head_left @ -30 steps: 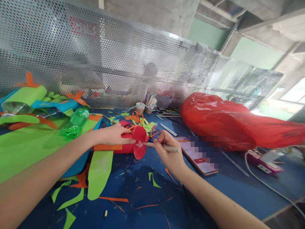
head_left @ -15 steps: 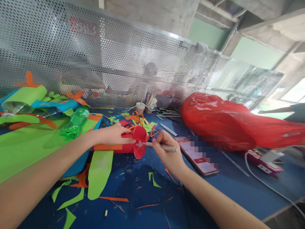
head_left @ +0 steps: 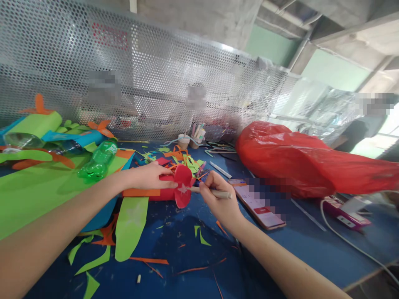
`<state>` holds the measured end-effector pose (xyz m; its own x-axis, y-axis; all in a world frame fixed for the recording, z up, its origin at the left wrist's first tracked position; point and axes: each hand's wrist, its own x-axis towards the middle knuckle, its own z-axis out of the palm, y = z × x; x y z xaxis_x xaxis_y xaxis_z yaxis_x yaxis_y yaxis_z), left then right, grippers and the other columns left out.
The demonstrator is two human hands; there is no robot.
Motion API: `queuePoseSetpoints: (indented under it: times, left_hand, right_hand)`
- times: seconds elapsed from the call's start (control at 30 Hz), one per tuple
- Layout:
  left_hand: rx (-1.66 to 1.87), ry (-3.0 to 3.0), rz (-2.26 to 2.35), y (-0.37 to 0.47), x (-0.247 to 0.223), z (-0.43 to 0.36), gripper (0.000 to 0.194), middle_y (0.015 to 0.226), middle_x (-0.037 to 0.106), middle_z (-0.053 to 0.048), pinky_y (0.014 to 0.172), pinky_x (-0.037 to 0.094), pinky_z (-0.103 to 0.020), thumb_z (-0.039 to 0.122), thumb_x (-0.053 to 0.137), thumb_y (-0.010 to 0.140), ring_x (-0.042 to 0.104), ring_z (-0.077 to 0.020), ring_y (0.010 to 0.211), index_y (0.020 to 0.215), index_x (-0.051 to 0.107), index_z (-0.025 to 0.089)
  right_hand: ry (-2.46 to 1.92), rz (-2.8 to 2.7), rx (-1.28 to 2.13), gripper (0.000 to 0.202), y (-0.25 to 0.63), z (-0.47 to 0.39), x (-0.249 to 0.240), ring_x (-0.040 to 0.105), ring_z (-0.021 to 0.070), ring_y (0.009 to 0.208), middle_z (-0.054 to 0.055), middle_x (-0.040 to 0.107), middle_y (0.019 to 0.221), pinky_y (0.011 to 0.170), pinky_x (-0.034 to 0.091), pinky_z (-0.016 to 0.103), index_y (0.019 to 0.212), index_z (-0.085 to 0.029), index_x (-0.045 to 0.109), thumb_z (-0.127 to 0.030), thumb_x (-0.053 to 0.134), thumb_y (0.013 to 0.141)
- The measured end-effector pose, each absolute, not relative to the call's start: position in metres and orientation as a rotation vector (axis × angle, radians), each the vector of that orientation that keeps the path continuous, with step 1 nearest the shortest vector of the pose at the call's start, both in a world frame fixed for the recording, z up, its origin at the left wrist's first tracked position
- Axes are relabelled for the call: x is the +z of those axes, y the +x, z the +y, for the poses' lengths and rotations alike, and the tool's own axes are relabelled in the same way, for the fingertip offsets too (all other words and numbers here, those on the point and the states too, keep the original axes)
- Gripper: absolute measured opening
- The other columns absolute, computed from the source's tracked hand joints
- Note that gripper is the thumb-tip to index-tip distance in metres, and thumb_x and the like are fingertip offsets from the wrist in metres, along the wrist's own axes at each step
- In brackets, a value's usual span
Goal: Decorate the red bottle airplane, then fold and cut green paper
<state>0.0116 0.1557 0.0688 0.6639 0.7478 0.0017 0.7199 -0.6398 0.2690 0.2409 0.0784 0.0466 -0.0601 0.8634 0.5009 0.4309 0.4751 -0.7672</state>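
Observation:
My left hand (head_left: 152,176) is wrapped over a red craft-sheet toy plane (head_left: 165,195), fingers and thumb reaching its nose. On that nose sits a red propeller (head_left: 183,176) bearing a pale star outline at its centre. A beige pen (head_left: 222,194) lies in the pinch of my right hand (head_left: 222,209), its tip at or very near the star. From under the red body a light green wing (head_left: 132,228), also marked with a faint star, sticks out towards me. An orange strip (head_left: 141,192) lies along the body.
Left are a green plastic bottle (head_left: 99,160), green sheets (head_left: 40,187) and other craft planes. Scraps litter the blue table (head_left: 174,241). A phone (head_left: 258,203), a red plastic bag (head_left: 289,162) and a white cable (head_left: 349,241) lie right. Cups (head_left: 183,142) stand before a perforated metal screen (head_left: 174,74).
Both hands, the pen and the red plane stay almost exactly in place. At the far right, a person in the background has shifted and shows more.

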Motion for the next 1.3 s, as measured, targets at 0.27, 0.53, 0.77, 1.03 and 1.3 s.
queuePoseSetpoints:
  times: [0.27, 0.53, 0.77, 1.03, 1.3]
  left_hand:
    - [0.17, 2.637, 1.177, 0.0107, 0.0678, 0.1559, 0.069, 0.106, 0.076, -0.012, 0.085, 0.044, -0.035, 0.075, 0.041, 0.09, 0.061, -0.0318, 0.103, 0.117, 0.072, 0.02]
    - [0.165, 2.63, 1.188, 0.0116, 0.069, 0.1559, 0.067, 0.105, 0.076, -0.011, 0.086, 0.044, -0.035, 0.075, 0.042, 0.09, 0.062, -0.0313, 0.101, 0.115, 0.073, 0.021]
    - [0.165, 2.625, 1.197, 0.0113, 0.0683, 0.1556, 0.069, 0.104, 0.076, -0.012, 0.085, 0.044, -0.035, 0.076, 0.041, 0.089, 0.062, -0.0314, 0.101, 0.111, 0.074, 0.02]
    - [0.17, 2.625, 1.165, 0.0112, 0.0694, 0.155, 0.065, 0.102, 0.076, -0.01, 0.085, 0.044, -0.035, 0.074, 0.042, 0.09, 0.062, -0.0312, 0.1, 0.113, 0.073, 0.021]
    - [0.169, 2.631, 1.166, 0.0114, 0.069, 0.1546, 0.066, 0.099, 0.076, -0.011, 0.083, 0.043, -0.034, 0.074, 0.041, 0.09, 0.062, -0.0304, 0.097, 0.109, 0.074, 0.02]
  right_hand:
    - [-1.105, -1.642, 0.506, 0.025, 0.2408, 0.0793, 0.0446, 0.027, 0.0093, 0.052, -0.009, 0.032, 0.055, 0.051, 0.033, 0.023, 0.065, -0.024, 0.035, -0.026, 0.056, 0.08]
    - [-1.094, -1.675, 0.444, 0.025, 0.24, 0.0787, 0.0483, 0.028, 0.0091, 0.051, -0.009, 0.032, 0.054, 0.048, 0.027, 0.023, 0.064, -0.024, 0.035, -0.025, 0.054, 0.08]
    - [-1.089, -1.651, 0.486, 0.025, 0.2414, 0.0809, 0.0444, 0.026, 0.0091, 0.052, -0.009, 0.031, 0.055, 0.049, 0.026, 0.023, 0.066, -0.024, 0.036, -0.025, 0.055, 0.081]
    - [-1.099, -1.662, 0.479, 0.025, 0.2406, 0.0798, 0.0464, 0.028, 0.0089, 0.05, -0.009, 0.033, 0.054, 0.047, 0.026, 0.023, 0.065, -0.024, 0.035, -0.025, 0.055, 0.081]
    - [-1.088, -1.643, 0.486, 0.025, 0.2409, 0.0808, 0.0446, 0.028, 0.0093, 0.051, -0.009, 0.032, 0.055, 0.048, 0.026, 0.024, 0.065, -0.024, 0.035, -0.024, 0.055, 0.081]
